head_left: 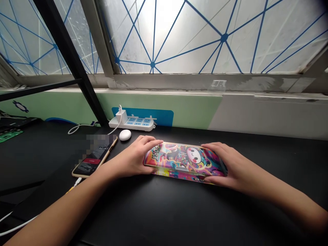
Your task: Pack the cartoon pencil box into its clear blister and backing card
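Observation:
A flat, brightly printed pencil box (183, 159) with a cartoon face on its lid lies on the black desk (164, 212) in front of me. My left hand (134, 155) grips its left end, fingers curled over the far edge and thumb at the near side. My right hand (227, 165) wraps round its right end in the same way. The lid looks slightly raised along the near side.
A phone (94, 159) on a charging cable lies to the left of the box. Behind it are a small white earbud case (125, 135) and a white power strip (133, 122) against the green wall. A black slanted post (77, 68) stands at left.

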Demonstrator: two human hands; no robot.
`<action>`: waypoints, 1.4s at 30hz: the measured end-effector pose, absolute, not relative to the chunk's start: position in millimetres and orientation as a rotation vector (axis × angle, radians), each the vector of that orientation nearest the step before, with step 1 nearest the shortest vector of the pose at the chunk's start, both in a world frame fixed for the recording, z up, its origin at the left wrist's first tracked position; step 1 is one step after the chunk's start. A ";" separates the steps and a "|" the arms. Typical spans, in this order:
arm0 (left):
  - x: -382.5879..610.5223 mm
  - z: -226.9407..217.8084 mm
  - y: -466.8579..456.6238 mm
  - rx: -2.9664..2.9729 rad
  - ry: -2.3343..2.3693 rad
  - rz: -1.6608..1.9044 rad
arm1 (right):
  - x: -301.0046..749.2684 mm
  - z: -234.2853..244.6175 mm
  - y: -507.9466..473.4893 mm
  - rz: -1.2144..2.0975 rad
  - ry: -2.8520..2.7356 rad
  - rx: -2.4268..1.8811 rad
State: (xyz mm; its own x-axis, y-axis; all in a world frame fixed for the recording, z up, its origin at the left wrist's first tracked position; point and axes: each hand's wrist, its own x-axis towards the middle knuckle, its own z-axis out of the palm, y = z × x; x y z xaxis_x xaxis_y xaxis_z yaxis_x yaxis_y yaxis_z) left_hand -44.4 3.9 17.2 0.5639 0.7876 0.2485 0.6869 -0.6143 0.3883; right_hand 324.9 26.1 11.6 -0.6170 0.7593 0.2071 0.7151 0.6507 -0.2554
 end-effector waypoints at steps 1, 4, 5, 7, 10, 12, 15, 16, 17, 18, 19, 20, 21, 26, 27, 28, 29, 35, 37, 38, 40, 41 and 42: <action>-43.0 15.6 4.3 2.607 1.221 0.645 | 327.7 12.8 28.1 0.206 -2.552 -1.172; -40.2 12.8 5.1 2.758 1.231 0.775 | 335.3 15.0 34.7 0.148 -2.428 -1.190; -39.6 12.5 5.2 2.795 1.237 0.801 | 337.2 15.1 36.8 0.127 -2.385 -1.216; -39.1 12.5 5.1 2.839 1.234 0.832 | 339.5 14.9 40.3 0.133 -2.337 -1.275; -39.9 12.6 5.7 2.827 1.198 0.852 | 340.3 15.7 42.4 0.180 -2.319 -1.280; -41.3 12.4 6.6 2.745 1.184 0.899 | 339.7 17.9 41.6 0.150 -2.317 -1.217; -42.8 11.7 8.0 2.559 1.265 1.111 | 337.6 23.6 37.4 0.041 -2.320 -1.103; -42.9 11.5 8.2 2.499 1.304 1.182 | 336.5 25.8 35.1 -0.006 -2.321 -1.072; -42.7 11.5 8.2 2.447 1.338 1.228 | 335.1 28.0 32.5 -0.062 -2.320 -1.047; -42.4 11.6 7.8 2.406 1.360 1.250 | 333.5 29.9 29.4 -0.130 -2.319 -1.023; -41.8 11.9 7.2 2.381 1.359 1.258 | 331.6 31.4 26.1 -0.201 -2.318 -1.001; -41.2 12.3 6.4 2.379 1.339 1.260 | 329.4 32.3 22.7 -0.272 -2.322 -0.971; -40.5 12.9 5.5 2.401 1.309 1.265 | 327.1 32.4 19.2 -0.334 -2.336 -0.938; -39.6 17.8 2.4 2.751 1.185 1.170 | 313.8 23.9 3.6 -0.422 -2.459 -0.895; -40.3 19.1 2.1 2.807 1.173 1.118 | 311.1 22.0 1.0 -0.422 -2.462 -0.907; -41.1 20.5 1.8 2.847 1.158 1.063 | 308.7 20.5 -1.6 -0.427 -2.461 -0.911; -42.1 21.8 1.2 2.876 1.138 1.008 | 306.5 19.6 -4.0 -0.439 -2.459 -0.911; -44.0 27.5 -5.2 2.985 1.088 0.795 | 299.3 19.7 -11.9 -0.501 -2.492 -0.897; -42.5 28.8 -6.8 2.990 1.098 0.789 | 298.4 18.3 -12.0 -0.498 -2.499 -0.905; -41.6 29.3 -7.4 2.983 1.094 0.786 | 297.8 16.9 -11.9 -0.499 -2.502 -0.897; -39.4 29.9 -8.3 2.965 1.065 0.762 | 295.9 12.8 -11.5 -0.499 -2.517 -0.872; -38.2 29.9 -8.6 2.955 1.043 0.734 | 294.5 10.3 -11.5 -0.490 -2.528 -0.863; -36.9 29.8 -8.8 2.944 1.022 0.698 | 292.9 7.4 -11.5 -0.472 -2.543 -0.859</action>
State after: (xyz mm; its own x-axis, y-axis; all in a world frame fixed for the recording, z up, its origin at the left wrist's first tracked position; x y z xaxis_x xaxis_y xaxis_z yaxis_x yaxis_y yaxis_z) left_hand -36.9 -8.8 29.8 0.6998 0.5781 0.4195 0.6009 -0.7940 0.0918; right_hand 292.9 -11.5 7.4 -0.7244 0.4929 0.4820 0.6330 0.7525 0.1819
